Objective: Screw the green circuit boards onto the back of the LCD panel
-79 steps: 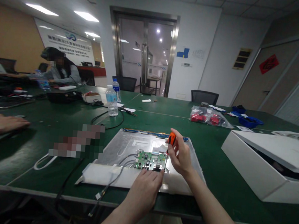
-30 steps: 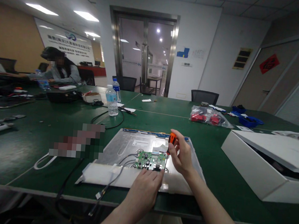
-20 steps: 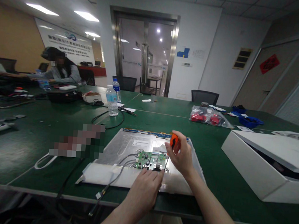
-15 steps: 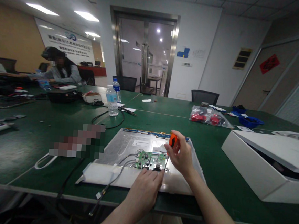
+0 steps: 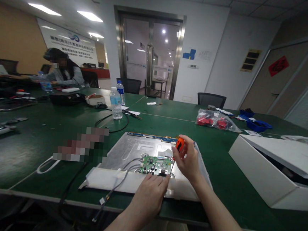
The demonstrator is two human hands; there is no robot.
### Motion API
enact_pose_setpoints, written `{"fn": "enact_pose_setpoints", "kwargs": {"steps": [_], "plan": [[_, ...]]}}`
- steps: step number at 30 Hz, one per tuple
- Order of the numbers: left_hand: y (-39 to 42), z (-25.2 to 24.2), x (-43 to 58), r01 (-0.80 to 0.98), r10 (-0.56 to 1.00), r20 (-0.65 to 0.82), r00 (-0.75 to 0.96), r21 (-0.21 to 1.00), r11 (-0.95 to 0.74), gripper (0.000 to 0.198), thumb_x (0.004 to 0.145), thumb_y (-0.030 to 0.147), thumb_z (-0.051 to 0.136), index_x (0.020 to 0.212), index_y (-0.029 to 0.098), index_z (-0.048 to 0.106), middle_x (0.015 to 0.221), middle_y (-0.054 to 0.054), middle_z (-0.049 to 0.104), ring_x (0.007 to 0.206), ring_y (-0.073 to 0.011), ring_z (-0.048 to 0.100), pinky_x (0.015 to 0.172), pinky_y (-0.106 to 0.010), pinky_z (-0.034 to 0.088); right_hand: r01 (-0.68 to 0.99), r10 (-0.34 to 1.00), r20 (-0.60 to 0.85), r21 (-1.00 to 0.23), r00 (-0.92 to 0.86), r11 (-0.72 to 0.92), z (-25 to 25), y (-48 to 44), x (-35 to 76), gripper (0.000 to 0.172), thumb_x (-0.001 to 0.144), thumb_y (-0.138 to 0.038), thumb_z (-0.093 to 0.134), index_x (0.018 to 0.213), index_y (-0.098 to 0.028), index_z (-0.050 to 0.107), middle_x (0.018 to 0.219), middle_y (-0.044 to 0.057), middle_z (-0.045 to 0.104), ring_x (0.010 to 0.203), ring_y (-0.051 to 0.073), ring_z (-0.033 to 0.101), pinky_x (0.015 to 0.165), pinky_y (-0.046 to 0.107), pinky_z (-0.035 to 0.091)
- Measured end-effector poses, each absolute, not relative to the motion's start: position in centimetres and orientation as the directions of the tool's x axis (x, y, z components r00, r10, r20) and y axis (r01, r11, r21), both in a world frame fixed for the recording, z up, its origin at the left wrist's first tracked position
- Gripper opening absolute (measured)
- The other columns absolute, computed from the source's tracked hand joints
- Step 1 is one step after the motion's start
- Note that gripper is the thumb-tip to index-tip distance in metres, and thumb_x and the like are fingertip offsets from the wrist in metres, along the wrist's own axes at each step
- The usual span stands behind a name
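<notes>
A silver metal panel [image 5: 130,149] lies flat on the green table [image 5: 34,148], with a small green circuit board [image 5: 154,164] near its front edge. My right hand [image 5: 189,162] is closed round an orange-handled screwdriver [image 5: 179,144], held upright with its thin shaft at the board's right corner. My left hand [image 5: 149,197] rests flat on the panel's front edge, fingertips touching the board's near side. Grey cables [image 5: 122,184] run from the board off the table's front edge.
An open white box [image 5: 269,171] stands at the right. A bag of red parts [image 5: 214,121] and blue items [image 5: 257,124] lie further back. Water bottles [image 5: 115,103] stand at centre left. Another person [image 5: 63,72] sits at the far left. A blurred patch [image 5: 79,148] lies left of the panel.
Another person's hand at the left edge has gone from view. My right hand has twisted the screwdriver handle slightly in place. My left hand has stayed on the panel.
</notes>
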State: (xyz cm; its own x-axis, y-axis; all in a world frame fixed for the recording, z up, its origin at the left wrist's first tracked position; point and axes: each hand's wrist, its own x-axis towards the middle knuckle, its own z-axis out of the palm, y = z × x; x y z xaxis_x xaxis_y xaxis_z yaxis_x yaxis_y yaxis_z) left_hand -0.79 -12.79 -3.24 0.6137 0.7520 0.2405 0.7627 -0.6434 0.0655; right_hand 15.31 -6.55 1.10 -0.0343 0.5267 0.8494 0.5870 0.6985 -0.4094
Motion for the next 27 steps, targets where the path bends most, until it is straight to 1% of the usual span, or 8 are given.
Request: {"fn": "enact_pose_setpoints", "kwargs": {"steps": [4, 9, 12, 16, 19, 21, 23, 27], "plan": [[-12.69, -3.13, -0.73, 0.762, 0.751, 0.233, 0.618, 0.057, -0.645, 0.042, 0.085, 0.007, 0.041, 0.126, 0.011, 0.051, 0.087, -0.009, 0.064, 0.084, -0.0238, 0.057, 0.079, -0.039, 0.043, 0.599, 0.515, 0.857, -0.4, -0.024, 0.694, 1.31, -6.58, 15.23, 0.032, 0.088, -0.032, 0.053, 0.117, -0.02, 0.045, 0.06, -0.009, 0.042, 0.044, 0.007, 0.04, 0.045, 0.019, 0.035], [-12.65, -3.08, -0.76, 0.753, 0.741, 0.248, 0.624, 0.064, -0.655, 0.041, 0.085, 0.007, 0.041, 0.125, 0.011, 0.051, 0.087, -0.009, 0.063, 0.084, -0.0237, 0.057, 0.079, -0.039, 0.042, 0.535, 0.538, 0.837, -0.411, -0.1, 0.738, 1.42, -6.72, 15.47, 0.034, 0.091, -0.029, 0.046, 0.124, -0.019, 0.044, 0.072, -0.003, 0.054, 0.051, 0.008, 0.046, 0.049, 0.021, 0.041], [-12.68, -3.11, -0.77, 0.753, 0.742, 0.247, 0.624, 0.066, -0.655, 0.04, 0.086, 0.007, 0.041, 0.124, 0.011, 0.051, 0.088, -0.009, 0.064, 0.084, -0.0234, 0.057, 0.078, -0.039, 0.042, 0.527, 0.555, 0.826, -0.43, -0.099, 0.733, 1.36, -6.76, 15.59, 0.035, 0.092, -0.024, 0.04, 0.127, -0.018, 0.044, 0.076, 0.0, 0.057, 0.054, 0.009, 0.049, 0.05, 0.022, 0.042], [-12.7, -3.11, -0.76, 0.754, 0.743, 0.242, 0.623, 0.067, -0.654, 0.04, 0.086, 0.007, 0.04, 0.124, 0.011, 0.052, 0.089, -0.009, 0.064, 0.083, -0.0234, 0.057, 0.076, -0.038, 0.042, 0.543, 0.525, 0.848, -0.409, -0.07, 0.734, 1.36, -6.69, 15.48, 0.034, 0.089, -0.024, 0.048, 0.122, -0.019, 0.044, 0.068, -0.004, 0.051, 0.048, 0.008, 0.044, 0.045, 0.02, 0.039], [-12.7, -3.09, -0.78, 0.759, 0.751, 0.235, 0.618, 0.07, -0.647, 0.04, 0.087, 0.008, 0.041, 0.125, 0.011, 0.051, 0.09, -0.009, 0.065, 0.084, -0.0238, 0.057, 0.077, -0.039, 0.042, 0.572, 0.483, 0.875, -0.373, -0.047, 0.731, 1.5, -6.68, 15.37, 0.033, 0.087, -0.028, 0.055, 0.116, -0.019, 0.044, 0.061, -0.008, 0.042, 0.045, 0.008, 0.041, 0.046, 0.02, 0.037], [-12.67, -3.08, -0.8, 0.761, 0.753, 0.224, 0.618, 0.072, -0.645, 0.041, 0.086, 0.008, 0.041, 0.126, 0.011, 0.051, 0.092, -0.009, 0.065, 0.085, -0.0244, 0.058, 0.078, -0.04, 0.042, 0.576, 0.474, 0.879, -0.365, -0.045, 0.732, 1.57, -6.71, 15.39, 0.034, 0.086, -0.03, 0.057, 0.116, -0.019, 0.044, 0.06, -0.009, 0.04, 0.045, 0.008, 0.04, 0.045, 0.02, 0.036], [-12.63, -3.09, -0.81, 0.761, 0.755, 0.211, 0.621, 0.072, -0.645, 0.042, 0.086, 0.007, 0.042, 0.127, 0.011, 0.05, 0.093, -0.01, 0.065, 0.086, -0.025, 0.058, 0.078, -0.04, 0.043, 0.556, 0.489, 0.87, -0.375, -0.066, 0.742, 1.54, -6.73, 15.49, 0.034, 0.087, -0.03, 0.055, 0.117, -0.019, 0.044, 0.062, -0.008, 0.044, 0.045, 0.008, 0.042, 0.045, 0.02, 0.036], [-12.58, -3.08, -0.77, 0.76, 0.757, 0.192, 0.624, 0.073, -0.646, 0.043, 0.086, 0.008, 0.043, 0.128, 0.01, 0.049, 0.092, -0.01, 0.065, 0.086, -0.0251, 0.058, 0.078, -0.04, 0.044, 0.51, 0.553, 0.828, -0.436, -0.097, 0.741, 1.23, -6.68, 15.67, 0.033, 0.09, -0.025, 0.045, 0.122, -0.019, 0.041, 0.071, -0.003, 0.053, 0.053, 0.01, 0.05, 0.047, 0.021, 0.04]]}}
